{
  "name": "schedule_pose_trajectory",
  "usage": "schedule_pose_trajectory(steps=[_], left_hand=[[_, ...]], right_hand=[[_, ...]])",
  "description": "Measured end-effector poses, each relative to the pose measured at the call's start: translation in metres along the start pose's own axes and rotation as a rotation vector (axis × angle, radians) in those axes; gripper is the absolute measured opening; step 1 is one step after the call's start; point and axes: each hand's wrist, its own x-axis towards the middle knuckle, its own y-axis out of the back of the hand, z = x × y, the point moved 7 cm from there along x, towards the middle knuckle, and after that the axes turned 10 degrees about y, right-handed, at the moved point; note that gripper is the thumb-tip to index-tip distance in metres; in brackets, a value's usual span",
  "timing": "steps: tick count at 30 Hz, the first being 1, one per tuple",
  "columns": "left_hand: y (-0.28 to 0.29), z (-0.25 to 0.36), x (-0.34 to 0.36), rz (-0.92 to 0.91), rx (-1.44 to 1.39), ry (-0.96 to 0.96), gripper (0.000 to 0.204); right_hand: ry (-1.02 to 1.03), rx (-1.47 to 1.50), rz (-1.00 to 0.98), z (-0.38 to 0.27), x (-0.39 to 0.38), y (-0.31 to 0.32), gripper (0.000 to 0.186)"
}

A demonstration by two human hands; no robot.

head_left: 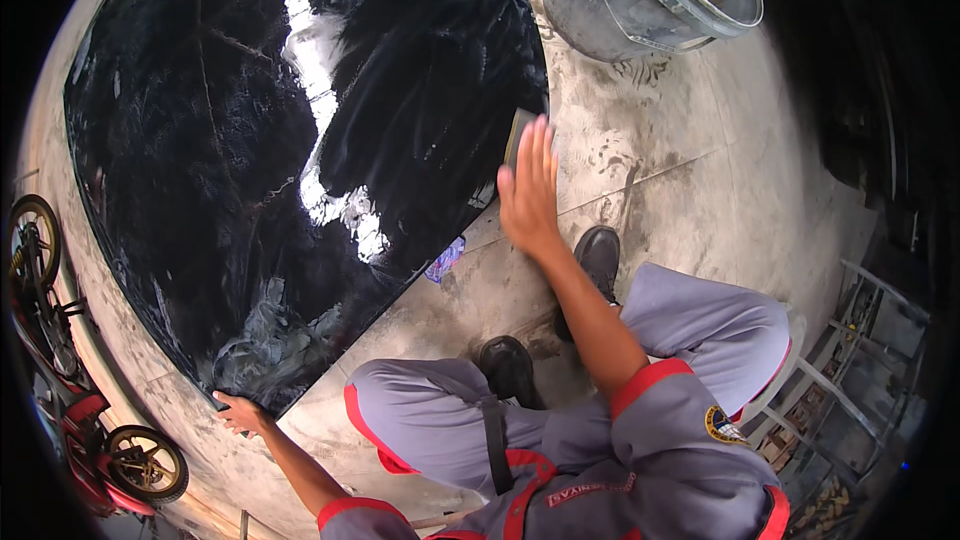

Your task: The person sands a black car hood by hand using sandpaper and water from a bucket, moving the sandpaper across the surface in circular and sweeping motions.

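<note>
A large glossy black panel (430, 90) fills the left and middle of the view, smeared with whitish residue and bright reflections. My left hand (242, 414) is at its near left corner, with the thumb near the top surface and the fingers around the edge. At the panel's right edge, my right hand (530, 202) has long, nearly straight fingers against a flat grey block (517, 137) with a tan side. The hand covers much of the block, so its exact kind is hidden.
A grey, stained bucket (610, 5) with a wire handle stands at the upper right. Below the panel's near edge lies a crumpled purple-and-white wrapper (446, 260). A red motorcycle (85, 410) is at far left. Metal frames (850, 390) stand at right; my shoes (510, 370) rest on concrete.
</note>
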Motion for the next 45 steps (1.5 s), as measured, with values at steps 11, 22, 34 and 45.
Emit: schedule_pose_trajectory(steps=[11, 22, 34, 45], left_hand=[[0.011, -0.013, 0.001, 0.18, -0.002, -0.121, 0.093], [0.016, 0.014, -0.097, 0.049, -0.138, -0.267, 0.093], [0.014, 0.009, -0.089, 0.054, -0.13, -0.253, 0.093], [0.014, 0.004, -0.086, 0.051, -0.122, -0.263, 0.09]], right_hand=[[0.021, -0.026, -0.066, -0.02, -0.011, -0.006, 0.066], [0.092, -0.083, -0.19, -0.031, -0.019, -0.008, 0.075], [0.203, 0.012, -0.222, 0.009, 0.009, 0.008, 0.068], [0.28, -0.013, -0.137, 0.02, 0.089, 0.016, 0.066]])
